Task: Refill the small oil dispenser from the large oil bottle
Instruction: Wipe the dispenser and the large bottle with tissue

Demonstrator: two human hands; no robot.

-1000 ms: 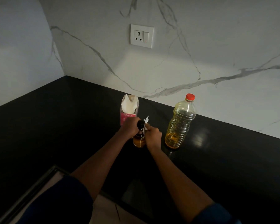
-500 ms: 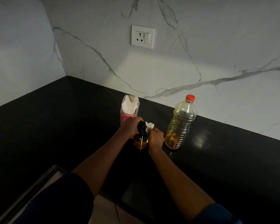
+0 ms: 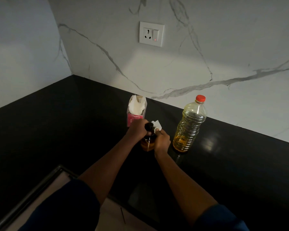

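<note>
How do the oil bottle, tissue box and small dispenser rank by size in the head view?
1. oil bottle
2. tissue box
3. small dispenser
The last two are unsure: left hand and right hand cover part of the dispenser.

small oil dispenser [image 3: 148, 142]: upright, black top, amber oil | large oil bottle [image 3: 188, 125]: upright (red cap on), right

The right hand [image 3: 162, 140] has worked its white tissue [image 3: 156, 126] round the black cap [image 3: 148, 126] of the small oil dispenser [image 3: 147, 145]. A second ago the paper stood in a thin peak above the cap; now it sits bunched against the cap's right side.
</note>
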